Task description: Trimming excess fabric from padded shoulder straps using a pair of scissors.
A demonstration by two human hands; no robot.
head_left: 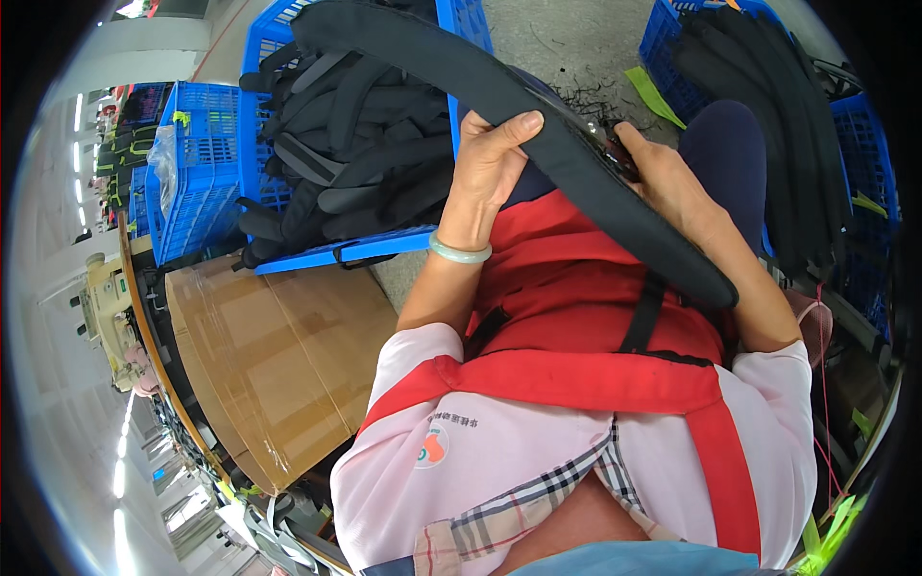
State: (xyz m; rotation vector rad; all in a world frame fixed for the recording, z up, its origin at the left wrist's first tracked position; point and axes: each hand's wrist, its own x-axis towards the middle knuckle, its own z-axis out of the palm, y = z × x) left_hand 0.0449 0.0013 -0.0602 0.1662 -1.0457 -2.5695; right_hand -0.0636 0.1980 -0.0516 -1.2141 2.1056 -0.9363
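Left hand (pixel 488 165) gripping strap (pixel 600 187) edge, crate (pixel 348 252) near

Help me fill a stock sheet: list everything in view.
Long curved padded strap: one, black, centre
Small tool, partly hidden: one, dark, beside strap
Openwork plastic crates: at least four, blue, both sides
Heaped padded straps: many, black and grey, upper left
Long padded strips: several, black, upper right
Thin scraps: many, dark, floor
Flat strips: several, lime, mostly right
Taped cardboard: one, brown, left
Sewing machine: one, cream, far left
Strip lamps: several, white, left
Plastic bag: one, clear, leftmost crate
Fine thread: uncounted, red, right
Fabric apron: one, red, worn
Shirt: one, pale pink, worn
Round bangle: one, pale green, left wrist
Left hand: one, bare, on strap
Right hand: one, bare, around tool
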